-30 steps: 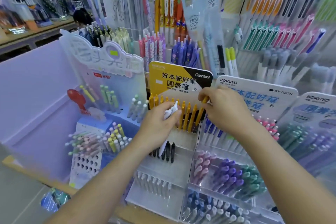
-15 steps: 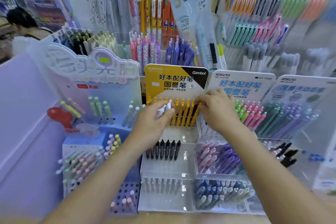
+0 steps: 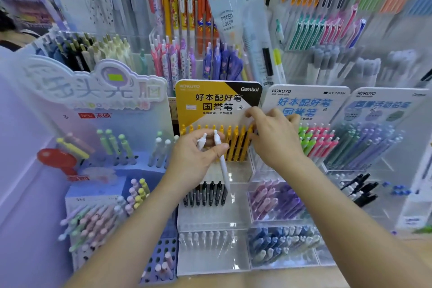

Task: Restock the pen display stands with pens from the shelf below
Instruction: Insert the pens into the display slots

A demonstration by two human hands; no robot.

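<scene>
White pens (image 3: 223, 166), slim, two | left hand (image 3: 194, 159) grips them | right hand (image 3: 273, 142) on yellow pens (image 3: 236, 145), grip unclear

- held white pens (image 3: 223, 166): two, upright, gripped in left hand (image 3: 196, 159) (one mostly hidden)
- display stand (image 3: 210, 105): yellow pens (image 3: 233, 145) fill the top tier, black pens (image 3: 205, 194) middle tier left, bottom white pens (image 3: 205, 241) along the front edge

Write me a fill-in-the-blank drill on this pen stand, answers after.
The left hand holds ____ white pens. The right hand touches the yellow pens on the ____ tier of the Gambol stand. The row just beneath them is coloured ____.
Missing: two; top; black.
</scene>
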